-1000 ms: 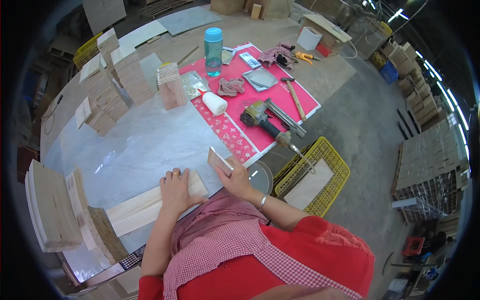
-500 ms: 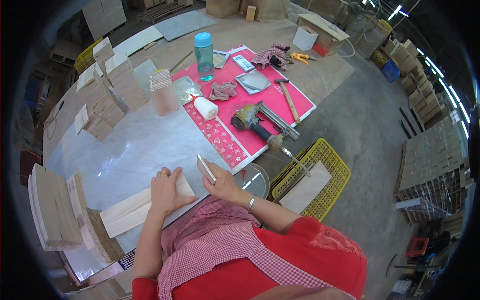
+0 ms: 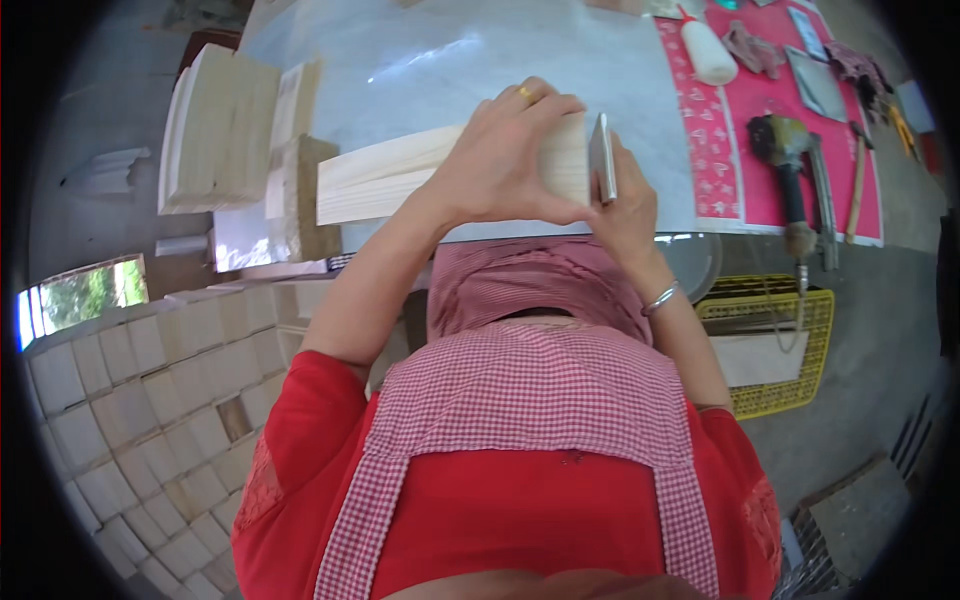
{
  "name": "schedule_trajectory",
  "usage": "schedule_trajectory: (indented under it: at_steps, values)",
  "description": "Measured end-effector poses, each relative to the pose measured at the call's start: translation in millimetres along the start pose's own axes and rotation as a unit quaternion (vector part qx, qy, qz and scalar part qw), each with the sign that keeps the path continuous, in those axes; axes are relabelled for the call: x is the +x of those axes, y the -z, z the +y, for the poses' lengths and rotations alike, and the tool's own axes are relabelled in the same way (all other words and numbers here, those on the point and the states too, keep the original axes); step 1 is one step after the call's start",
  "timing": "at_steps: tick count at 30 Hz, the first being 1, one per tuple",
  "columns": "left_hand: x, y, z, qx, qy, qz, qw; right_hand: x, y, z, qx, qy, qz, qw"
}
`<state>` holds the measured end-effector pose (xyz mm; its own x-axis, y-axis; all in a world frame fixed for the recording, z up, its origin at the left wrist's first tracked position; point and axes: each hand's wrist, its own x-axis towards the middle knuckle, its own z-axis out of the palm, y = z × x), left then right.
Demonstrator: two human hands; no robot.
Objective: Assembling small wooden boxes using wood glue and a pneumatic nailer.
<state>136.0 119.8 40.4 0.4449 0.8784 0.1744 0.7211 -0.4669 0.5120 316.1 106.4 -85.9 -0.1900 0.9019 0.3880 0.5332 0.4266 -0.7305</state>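
Note:
A pale wooden board (image 3: pixel 385 172) lies along the near edge of the grey tabletop (image 3: pixel 400 95). Over its right part my left hand (image 3: pixel 490 165) spans the width, fingers at the far edge and thumb at the near edge. My right hand (image 3: pixel 630 215) grips a thin, flat rectangular piece (image 3: pixel 602 160) with a light, shiny edge. It stands upright just beside the board's right end; whether they touch I cannot tell. The palm side of my right hand is hidden.
Stacked boards (image 3: pixel 220 135) and a thick wooden block (image 3: pixel 308 195) stand at the left. On the pink mat to the right are a white glue bottle (image 3: pixel 708 52), a nail gun (image 3: pixel 788 180) and a hammer (image 3: pixel 857 190). Below sits a yellow crate (image 3: pixel 818 350). Many wood pieces (image 3: pixel 150 400) are piled lower left.
The view has swung down and to the left. My right hand has brought the flat piece upright to the board's end, and my left hand now spreads across the board.

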Motion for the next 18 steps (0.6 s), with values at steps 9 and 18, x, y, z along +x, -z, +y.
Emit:
schedule_trajectory:
  at_steps: [9,18]
  values:
    - [5.8,-12.0,3.5,0.029,0.014,0.019,0.999,5.1,-6.3,-7.7,0.025,0.017,0.011,0.999]
    - [10.5,-16.9,0.4,0.049,0.021,0.009,0.999,5.9,-7.6,-6.9,0.019,0.016,0.015,1.0]
